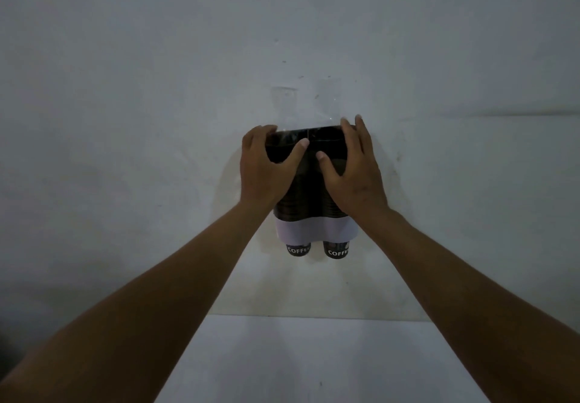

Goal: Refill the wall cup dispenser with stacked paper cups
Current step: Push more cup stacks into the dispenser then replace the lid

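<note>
Your left hand [266, 164] wraps the left side of the wall cup dispenser [309, 183], thumb across its front. Your right hand [354, 167] clasps the right side likewise. Inside, two dark stacks of paper cups [309, 189] fill the clear tubes; their bottom cups [335, 249] poke out below the white band [314, 230], above the counter [314, 355].

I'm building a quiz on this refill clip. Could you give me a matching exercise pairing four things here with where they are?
Things:
1. left hand
2. right hand
3. cup bottoms
4. white band

Places:
A. poking out below the dispenser
B. on the dispenser's right side
C. across the dispenser's lower part
D. on the dispenser's left side

Pairs: 1-D, 2-B, 3-A, 4-C
</note>
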